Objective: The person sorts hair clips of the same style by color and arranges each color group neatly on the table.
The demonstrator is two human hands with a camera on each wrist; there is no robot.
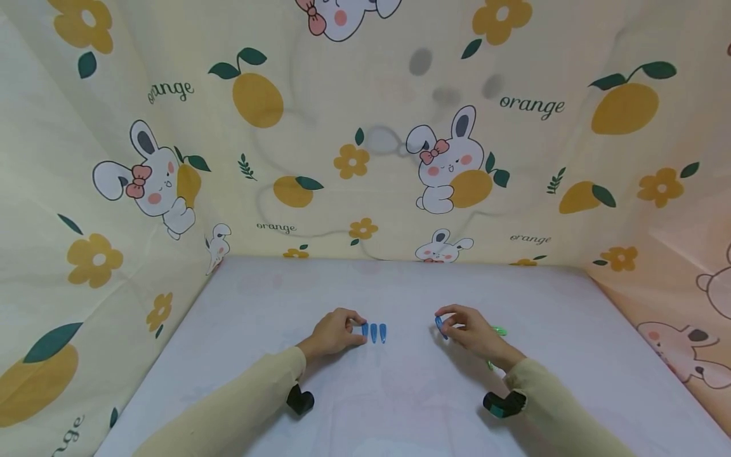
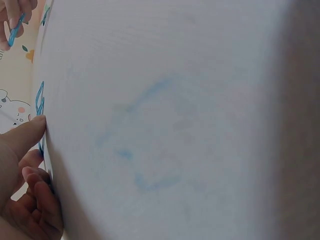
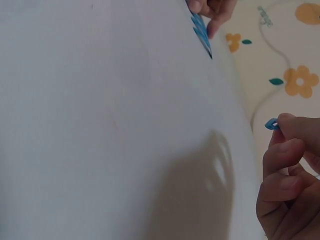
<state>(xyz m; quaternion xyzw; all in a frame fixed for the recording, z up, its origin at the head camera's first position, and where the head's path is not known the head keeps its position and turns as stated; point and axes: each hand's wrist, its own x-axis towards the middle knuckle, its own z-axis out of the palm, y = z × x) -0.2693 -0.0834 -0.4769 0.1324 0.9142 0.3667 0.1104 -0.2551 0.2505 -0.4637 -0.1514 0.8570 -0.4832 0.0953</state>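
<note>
Three blue snap hair clips stand side by side in a row on the white table, wide ends away from me. My left hand [image 1: 333,332] pinches the leftmost clip [image 1: 365,330] between thumb and a finger, at its two ends. Close to its right lie the middle clip [image 1: 374,333] and the right clip [image 1: 383,333]. My right hand [image 1: 471,331], to the right of the row, pinches another blue hair clip [image 1: 440,324] between thumb and fingertips. In the right wrist view, that blue clip [image 3: 271,124] sticks out past the fingertips, held above the table.
Beside the right hand lies a green hair clip [image 1: 499,331]; another green piece [image 1: 490,365] is partly hidden under the wrist. A patterned cloth [image 1: 320,127] walls the white table [image 1: 388,412] at the back and both sides.
</note>
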